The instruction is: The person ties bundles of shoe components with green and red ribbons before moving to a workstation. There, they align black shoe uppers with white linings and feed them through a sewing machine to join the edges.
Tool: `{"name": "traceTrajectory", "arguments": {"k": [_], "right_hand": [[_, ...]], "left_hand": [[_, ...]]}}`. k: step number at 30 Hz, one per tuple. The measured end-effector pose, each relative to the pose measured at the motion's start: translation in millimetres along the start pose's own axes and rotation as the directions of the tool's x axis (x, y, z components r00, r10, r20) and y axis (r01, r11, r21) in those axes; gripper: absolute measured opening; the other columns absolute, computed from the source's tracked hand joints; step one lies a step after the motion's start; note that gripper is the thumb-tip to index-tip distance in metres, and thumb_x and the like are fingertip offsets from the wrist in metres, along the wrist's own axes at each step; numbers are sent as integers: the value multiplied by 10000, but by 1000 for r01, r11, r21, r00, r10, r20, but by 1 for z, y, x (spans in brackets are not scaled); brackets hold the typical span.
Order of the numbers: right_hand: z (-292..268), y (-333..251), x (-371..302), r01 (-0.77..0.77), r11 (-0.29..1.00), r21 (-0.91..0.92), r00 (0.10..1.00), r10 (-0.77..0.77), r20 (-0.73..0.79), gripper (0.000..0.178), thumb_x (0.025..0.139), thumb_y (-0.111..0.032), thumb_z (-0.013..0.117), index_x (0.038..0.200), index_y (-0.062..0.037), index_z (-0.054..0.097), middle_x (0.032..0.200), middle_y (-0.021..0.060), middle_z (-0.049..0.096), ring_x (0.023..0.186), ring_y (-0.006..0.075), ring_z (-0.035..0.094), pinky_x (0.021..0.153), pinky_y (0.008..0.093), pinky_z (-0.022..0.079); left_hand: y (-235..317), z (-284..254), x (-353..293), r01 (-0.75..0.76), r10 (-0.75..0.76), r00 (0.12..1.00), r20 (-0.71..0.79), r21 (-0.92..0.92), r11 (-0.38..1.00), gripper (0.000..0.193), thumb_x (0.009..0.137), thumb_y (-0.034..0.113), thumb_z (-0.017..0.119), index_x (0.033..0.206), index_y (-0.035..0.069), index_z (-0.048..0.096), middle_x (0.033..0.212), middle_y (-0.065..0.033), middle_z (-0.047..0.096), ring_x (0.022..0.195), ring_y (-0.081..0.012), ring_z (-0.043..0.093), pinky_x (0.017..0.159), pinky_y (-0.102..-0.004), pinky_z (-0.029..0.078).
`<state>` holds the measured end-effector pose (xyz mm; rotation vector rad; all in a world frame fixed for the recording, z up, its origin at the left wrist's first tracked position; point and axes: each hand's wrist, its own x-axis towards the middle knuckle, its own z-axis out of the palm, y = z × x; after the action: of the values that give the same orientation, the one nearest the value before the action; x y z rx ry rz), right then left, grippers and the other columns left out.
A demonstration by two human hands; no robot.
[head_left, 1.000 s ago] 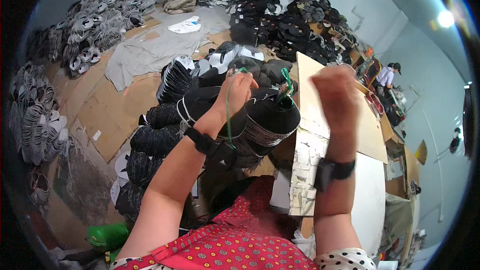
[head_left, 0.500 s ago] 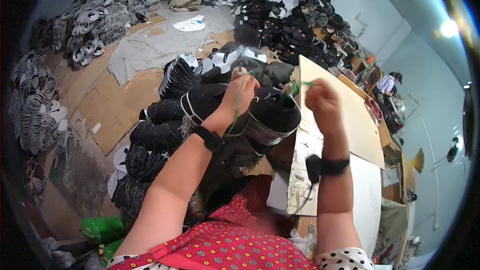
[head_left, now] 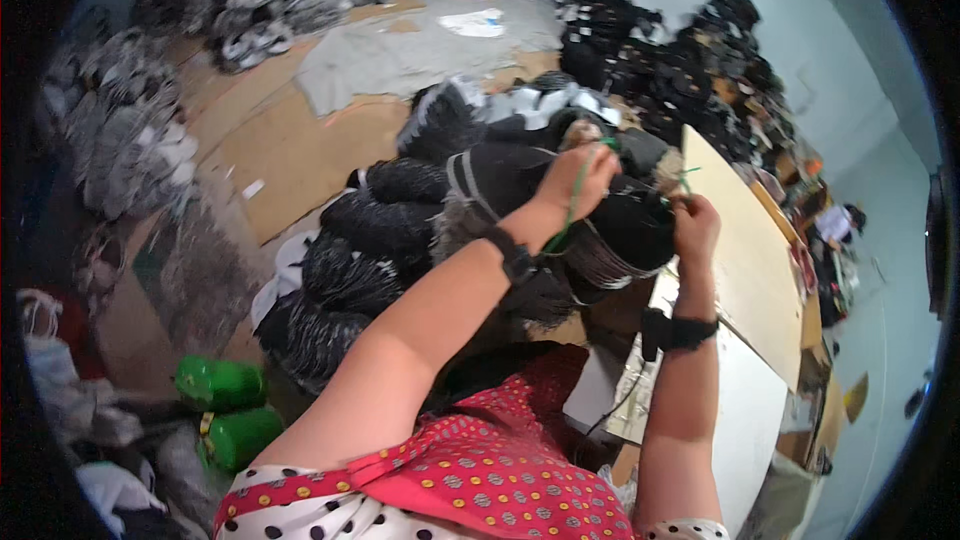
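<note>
Pinching a green cord (head_left: 572, 208), left hand (head_left: 580, 176) and right hand (head_left: 694, 226) rest atop the dark bundle (head_left: 560, 210).

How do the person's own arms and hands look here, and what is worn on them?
Both forearms are bare, with no sleeves or gloves. The left hand and the right hand each have a black band at the wrist, like a strap or watch: left band, right band. No rings can be made out.
</note>
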<state>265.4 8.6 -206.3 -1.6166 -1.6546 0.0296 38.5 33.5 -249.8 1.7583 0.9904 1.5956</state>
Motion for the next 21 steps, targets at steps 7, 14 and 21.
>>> {"name": "traceTrajectory", "arguments": {"k": [7, 14, 21], "right_hand": [[-22, -80, -35, -56, 790, 611, 883, -246, 399, 234, 1056, -176, 556, 933, -12, 667, 893, 4, 648, 873, 97, 571, 803, 273, 465], [6, -160, -46, 578, 645, 500, 444, -762, 471, 147, 892, -131, 671, 958, -2, 689, 1105, 155, 720, 1085, 279, 644, 983, 390, 448], [-10, -103, 1, 309, 940, 147, 761, -337, 554, 252, 950, -224, 689, 1062, 2, 699, 949, 117, 722, 890, 186, 671, 776, 335, 519]], "left_hand": [[25, 17, -15, 58, -92, 988, 124, 250, 967, 256, 1000, 297, 524, 1105, 88, 630, 945, -157, 706, 913, -338, 705, 779, -443, 528], [12, 20, -44, 33, 65, 919, 388, -240, 970, 202, 946, 291, 602, 978, 93, 629, 855, -100, 683, 796, -247, 670, 700, -386, 512], [-13, 35, -19, 186, -62, 925, 375, -305, 934, 266, 916, 288, 647, 788, 55, 634, 706, -44, 635, 616, -145, 612, 568, -284, 483]]}}
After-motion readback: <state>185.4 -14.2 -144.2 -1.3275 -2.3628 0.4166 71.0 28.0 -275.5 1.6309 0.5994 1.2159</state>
